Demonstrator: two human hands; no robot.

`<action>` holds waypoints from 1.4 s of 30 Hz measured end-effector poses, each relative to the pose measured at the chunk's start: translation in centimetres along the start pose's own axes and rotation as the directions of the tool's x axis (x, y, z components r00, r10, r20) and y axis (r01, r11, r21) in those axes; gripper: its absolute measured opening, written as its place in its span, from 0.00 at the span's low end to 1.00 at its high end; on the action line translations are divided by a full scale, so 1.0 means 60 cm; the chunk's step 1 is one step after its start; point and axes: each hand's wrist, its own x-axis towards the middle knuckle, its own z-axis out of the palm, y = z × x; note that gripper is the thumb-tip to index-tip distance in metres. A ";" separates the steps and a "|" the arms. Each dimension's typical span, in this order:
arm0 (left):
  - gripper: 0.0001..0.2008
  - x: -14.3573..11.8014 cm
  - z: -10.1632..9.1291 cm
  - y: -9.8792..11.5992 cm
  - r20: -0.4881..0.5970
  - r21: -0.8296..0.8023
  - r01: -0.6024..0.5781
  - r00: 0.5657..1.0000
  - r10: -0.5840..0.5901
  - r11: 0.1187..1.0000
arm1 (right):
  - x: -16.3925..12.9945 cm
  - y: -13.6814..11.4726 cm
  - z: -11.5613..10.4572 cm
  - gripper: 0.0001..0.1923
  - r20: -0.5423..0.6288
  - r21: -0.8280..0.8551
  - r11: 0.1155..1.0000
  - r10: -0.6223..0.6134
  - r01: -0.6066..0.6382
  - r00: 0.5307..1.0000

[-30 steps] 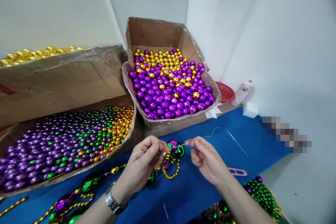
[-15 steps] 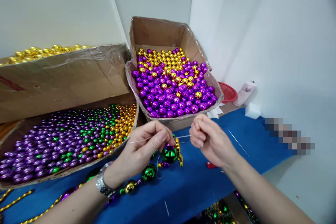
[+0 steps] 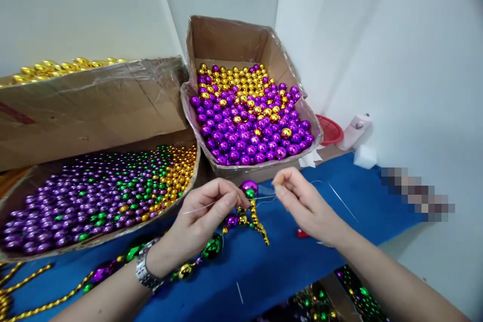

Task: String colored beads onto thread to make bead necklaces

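A thin white thread runs between my two hands above the blue table. My left hand, with a metal watch at the wrist, pinches it between thumb and fingers, and a tail sticks out toward the left. My right hand is closed on the thread with thumb and forefinger. Just beyond my left fingertips are a shiny purple ball and a gold bead strand. Partly hidden by my left hand and forearm, a bead garland of green, gold and purple balls lies on the table.
A cardboard box of purple and gold balls stands ahead. Another box at left holds small purple, green and gold beads. Gold bead strings lie front left. A red basket, white block and red item are on the right.
My right fingers have uncurled somewhat and now pinch near the thread's right end. Beside my left hand, the large green ball no longer shows; a purple ball is visible beyond the fingers.
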 end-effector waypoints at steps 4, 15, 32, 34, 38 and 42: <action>0.07 0.012 0.010 0.028 0.034 0.087 -0.175 0.984 0.173 0.981 | 0.013 -0.026 -0.014 0.11 0.173 -0.589 0.735 -0.293 0.337 0.940; 0.06 0.073 0.008 0.132 0.066 0.100 -0.262 0.964 0.257 0.960 | 0.082 -0.105 -0.072 0.16 0.485 -0.807 0.002 -0.567 0.590 0.666; 0.08 0.036 -0.033 0.131 0.094 0.271 -0.171 0.984 0.151 0.947 | 0.116 -0.117 -0.054 0.13 0.685 -0.663 -0.152 -0.519 0.733 0.512; 0.06 0.035 -0.028 0.118 0.206 0.444 -0.272 0.958 0.199 0.854 | 0.108 -0.105 -0.052 0.12 0.689 -0.662 -0.114 -0.481 0.741 0.542; 0.06 0.044 -0.014 0.082 0.502 0.643 -0.590 0.806 0.313 0.488 | 0.084 -0.101 -0.045 0.10 0.551 -0.749 0.198 -0.346 0.633 0.760; 0.08 0.049 0.002 0.044 0.697 0.658 -0.749 0.645 0.314 0.079 | 0.049 -0.087 -0.025 0.12 0.301 -0.473 0.871 0.015 0.136 0.953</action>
